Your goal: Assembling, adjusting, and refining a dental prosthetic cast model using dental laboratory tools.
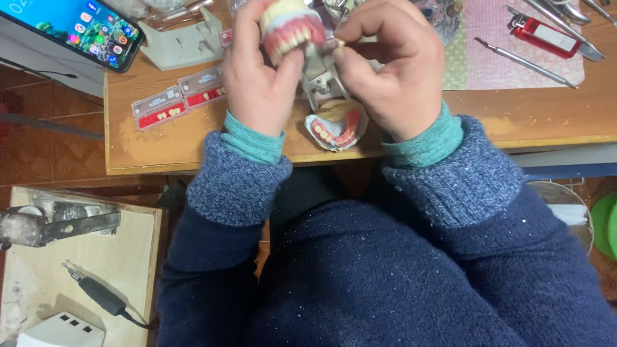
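The left hand (257,71) is curled around an upper denture model (290,29), pink gums and a row of pale teeth facing the camera, thumb pressed under the teeth. The right hand (385,71) is closed, forefinger and thumb pinched on something small just beside the denture; what it is cannot be told. Between the two hands hangs a metal articulator frame (319,80), and below it, near the wrists, lies the lower denture model (337,125) on the wooden bench (514,115). Left of the left hand sit two clear tooth cards (180,99) holding rows of small artificial teeth on red strips. Well beyond the right hand lie a red lighter (543,35) and metal hand instruments (524,62).
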